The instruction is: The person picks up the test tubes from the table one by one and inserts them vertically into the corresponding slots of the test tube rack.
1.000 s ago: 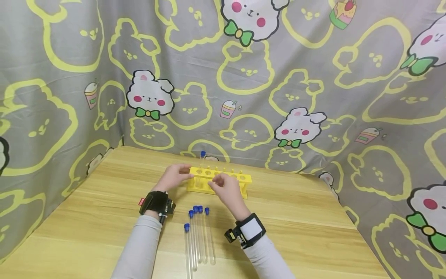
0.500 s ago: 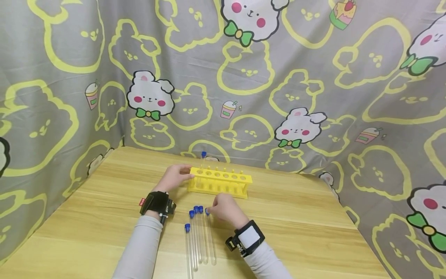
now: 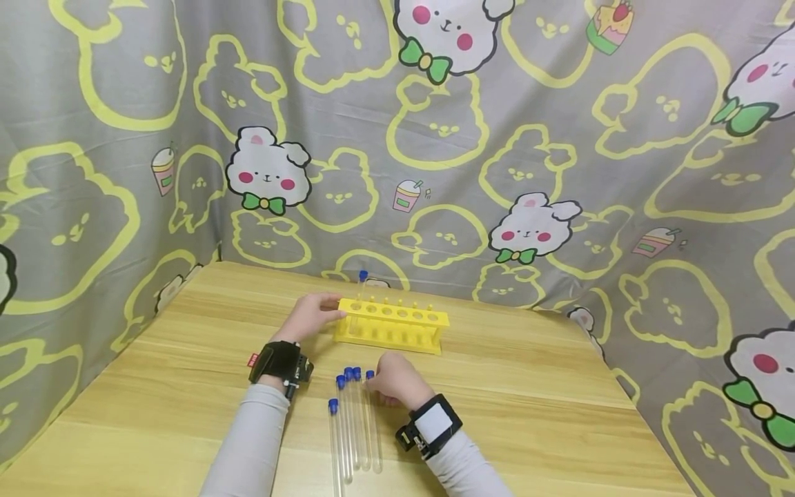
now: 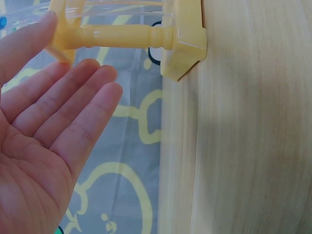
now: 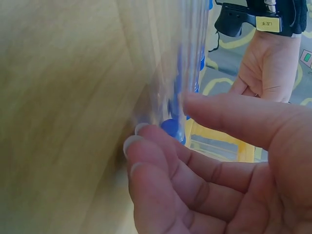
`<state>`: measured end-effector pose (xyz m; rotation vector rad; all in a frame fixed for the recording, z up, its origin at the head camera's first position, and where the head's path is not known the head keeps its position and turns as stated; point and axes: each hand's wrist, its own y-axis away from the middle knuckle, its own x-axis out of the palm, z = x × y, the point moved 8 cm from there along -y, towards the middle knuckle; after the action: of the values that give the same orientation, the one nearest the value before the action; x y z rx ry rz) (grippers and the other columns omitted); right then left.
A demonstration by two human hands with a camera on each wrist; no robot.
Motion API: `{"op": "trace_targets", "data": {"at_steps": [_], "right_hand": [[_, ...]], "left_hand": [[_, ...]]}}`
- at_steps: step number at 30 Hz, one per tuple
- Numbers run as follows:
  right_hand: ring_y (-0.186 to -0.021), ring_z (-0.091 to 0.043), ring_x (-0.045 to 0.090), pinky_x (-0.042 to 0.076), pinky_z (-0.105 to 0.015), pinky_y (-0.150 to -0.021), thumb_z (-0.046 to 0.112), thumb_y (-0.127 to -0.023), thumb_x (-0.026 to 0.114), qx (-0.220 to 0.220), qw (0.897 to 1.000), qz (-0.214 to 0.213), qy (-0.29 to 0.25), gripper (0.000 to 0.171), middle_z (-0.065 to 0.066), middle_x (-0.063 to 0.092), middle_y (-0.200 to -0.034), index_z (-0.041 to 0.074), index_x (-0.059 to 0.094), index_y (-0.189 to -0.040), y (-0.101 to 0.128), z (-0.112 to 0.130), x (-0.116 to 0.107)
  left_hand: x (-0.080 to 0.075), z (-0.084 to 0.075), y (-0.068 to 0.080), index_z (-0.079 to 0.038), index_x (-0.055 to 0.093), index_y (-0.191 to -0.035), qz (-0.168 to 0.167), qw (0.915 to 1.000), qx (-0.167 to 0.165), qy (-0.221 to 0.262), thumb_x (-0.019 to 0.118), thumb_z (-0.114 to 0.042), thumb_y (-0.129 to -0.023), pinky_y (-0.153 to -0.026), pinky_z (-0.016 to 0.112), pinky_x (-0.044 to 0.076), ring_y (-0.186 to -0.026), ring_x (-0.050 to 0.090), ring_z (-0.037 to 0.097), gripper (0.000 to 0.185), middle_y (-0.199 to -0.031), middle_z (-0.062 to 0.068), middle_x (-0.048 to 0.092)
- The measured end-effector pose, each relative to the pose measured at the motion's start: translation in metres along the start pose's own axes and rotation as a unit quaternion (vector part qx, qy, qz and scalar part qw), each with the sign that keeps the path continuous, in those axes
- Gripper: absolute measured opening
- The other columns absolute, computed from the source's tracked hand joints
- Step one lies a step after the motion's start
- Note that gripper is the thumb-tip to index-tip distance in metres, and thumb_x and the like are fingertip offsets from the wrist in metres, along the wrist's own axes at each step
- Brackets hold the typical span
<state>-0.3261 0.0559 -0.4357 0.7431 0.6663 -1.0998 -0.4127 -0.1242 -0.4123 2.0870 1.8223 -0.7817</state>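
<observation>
My left hand holds the left end of a yellow test tube rack, thumb in front and fingers behind its top plate. In the left wrist view, the rack's end post shows beyond the fingers. A blue-capped test tube stands in the leftmost hole. Several clear test tubes with blue caps lie side by side on the table. My right hand pinches the rightmost one just below its cap. In the right wrist view, thumb and fingertips stand on either side of it, beside the blue cap.
The rack sits toward the back of the wooden table, its other holes unfilled. A grey curtain with cartoon prints hangs behind and along both sides. Black camera straps circle the wrists.
My right hand has come from in front of the rack down to the rightmost lying test tube, whose lower end has shifted slightly. My left hand keeps its place on the rack.
</observation>
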Motion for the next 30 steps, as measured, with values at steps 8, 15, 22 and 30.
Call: {"op": "trace_targets", "data": {"at_steps": [8,15,22,30], "right_hand": [[-0.038,-0.014,0.054,0.046,-0.023,-0.036,0.017,-0.082,0.075,0.003,1.0,0.007,0.016,0.03,-0.012,0.066,-0.053,0.004,0.066,-0.057,-0.003,-0.001,0.002],[-0.039,-0.015,0.056,0.05,-0.026,-0.039,0.01,-0.079,0.067,0.001,0.999,0.022,-0.03,0.022,-0.013,0.068,-0.056,-0.003,0.066,-0.061,-0.005,-0.008,0.001],[-0.045,-0.018,0.061,0.055,-0.028,-0.045,0.016,-0.086,0.066,-0.01,0.998,0.02,-0.066,0.024,-0.01,0.067,-0.058,0.0,0.066,-0.068,-0.006,-0.016,-0.008],[-0.055,-0.021,0.063,0.06,-0.034,-0.055,0.012,-0.086,0.063,-0.018,0.992,-0.01,-0.127,0.016,-0.01,0.063,-0.065,0.002,0.061,-0.075,-0.006,-0.017,-0.033]], "left_hand": [[0.0,0.0,-0.001,-0.001,0.054,-0.135,0.0,1.0,0.001,0.0,0.069,-0.027,-0.09,-0.104,0.049,0.048,-0.118,0.062,0.035,0.054,-0.128,0.02,0.064],[0.0,0.001,-0.001,-0.001,0.053,-0.136,0.002,1.0,0.0,0.0,0.069,-0.027,-0.091,-0.104,0.05,0.048,-0.118,0.061,0.035,0.055,-0.129,0.02,0.063],[0.001,-0.001,0.001,-0.001,0.054,-0.136,0.0,1.0,-0.001,0.002,0.069,-0.026,-0.09,-0.105,0.049,0.047,-0.118,0.061,0.035,0.054,-0.128,0.02,0.064],[0.001,-0.003,0.002,0.0,0.053,-0.136,-0.001,1.0,0.0,-0.001,0.069,-0.026,-0.09,-0.105,0.049,0.047,-0.118,0.061,0.035,0.054,-0.128,0.02,0.064]]}}
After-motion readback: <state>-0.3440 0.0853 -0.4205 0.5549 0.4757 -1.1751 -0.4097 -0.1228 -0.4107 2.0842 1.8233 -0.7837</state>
